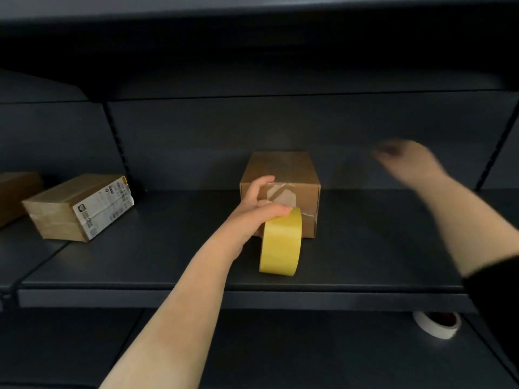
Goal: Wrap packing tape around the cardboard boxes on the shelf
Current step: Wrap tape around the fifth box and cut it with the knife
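A small brown cardboard box [283, 175] stands in the middle of the dark shelf [365, 248], with old clear tape on its front face. A yellow roll of packing tape [280, 244] stands on edge just in front of it. My left hand [257, 206] grips the top of the roll with the thumb over it, while its index finger reaches up onto the box's front left edge. My right hand [407, 158] is blurred in the air to the right of the box, above the shelf, holding nothing that I can make out.
A flatter taped box with a white label [78, 206] lies at the left of the shelf, with another brown box [14, 195] behind it at the frame edge. On the lower shelf at right lies a white tape roll [436, 324]. An upper shelf hangs overhead.
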The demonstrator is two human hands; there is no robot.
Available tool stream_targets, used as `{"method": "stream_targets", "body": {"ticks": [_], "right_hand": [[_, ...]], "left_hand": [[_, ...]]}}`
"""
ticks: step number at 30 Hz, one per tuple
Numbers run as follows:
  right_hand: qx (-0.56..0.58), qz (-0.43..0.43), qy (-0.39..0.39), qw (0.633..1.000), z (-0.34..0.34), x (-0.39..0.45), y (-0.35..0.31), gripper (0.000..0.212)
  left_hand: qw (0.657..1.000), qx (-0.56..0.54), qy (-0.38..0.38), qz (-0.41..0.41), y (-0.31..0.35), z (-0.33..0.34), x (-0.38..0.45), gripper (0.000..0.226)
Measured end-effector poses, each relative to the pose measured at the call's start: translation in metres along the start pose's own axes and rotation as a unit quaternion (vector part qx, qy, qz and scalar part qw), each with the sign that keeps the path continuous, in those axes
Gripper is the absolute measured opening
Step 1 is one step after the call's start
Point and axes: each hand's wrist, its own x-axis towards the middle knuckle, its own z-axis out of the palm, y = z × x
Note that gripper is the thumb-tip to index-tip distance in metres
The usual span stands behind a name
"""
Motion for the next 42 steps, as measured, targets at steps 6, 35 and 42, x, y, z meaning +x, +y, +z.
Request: {"method": "stream_targets", "body": {"ticks": [6,35,42], "right_hand": [[-0.212,0.212,-0.193,0.934,-0.022,-0.021,0.185,0.075],[-0.268,-0.358,-0.133,0.884,-0.007,-0.09,-0.068,0.051],[-0.297,-0.363,-0.217,0.856,-0.005,-0.09,-0.051,0.049]], "left_hand": [[1.0,-0.004,-0.002,-0.007,0.003,0.0,-0.002,0.064],[0.999,-0.003,0.037,-0.013,0.002,0.004,0.003,0.063],[0.999,0.0,0.033,-0.018,0.003,0.005,0.003,0.063]]}}
